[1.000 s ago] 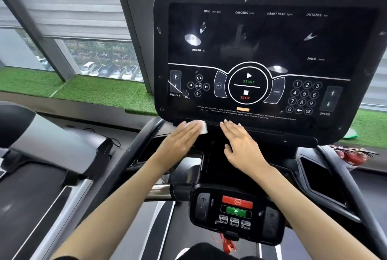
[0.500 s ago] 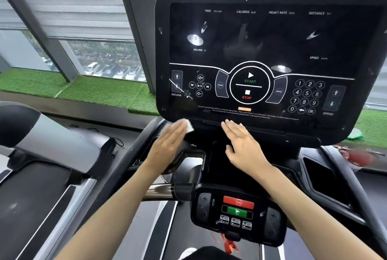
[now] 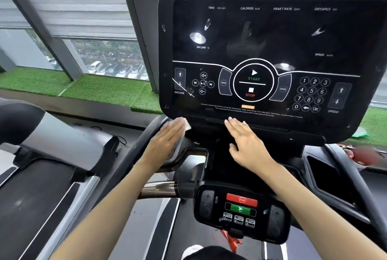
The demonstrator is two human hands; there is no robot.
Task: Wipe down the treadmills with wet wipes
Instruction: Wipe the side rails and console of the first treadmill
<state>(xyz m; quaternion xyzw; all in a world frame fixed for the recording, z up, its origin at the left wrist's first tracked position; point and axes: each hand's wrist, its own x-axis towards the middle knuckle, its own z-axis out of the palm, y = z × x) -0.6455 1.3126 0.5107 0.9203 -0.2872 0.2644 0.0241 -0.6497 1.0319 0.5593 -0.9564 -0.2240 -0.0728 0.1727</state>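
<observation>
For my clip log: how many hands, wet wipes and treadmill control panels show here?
Hands: 2, left hand, right hand
Wet wipe: 1, under the left hand
Control panels: 2, main console, handlebar panel
Total: 5

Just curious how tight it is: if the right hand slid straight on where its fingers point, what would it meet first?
Most likely the bottom lip of the console, just under the warning text. The right hand lies flat with fingers aimed up at it; they may already touch, depth is unclear.
</observation>
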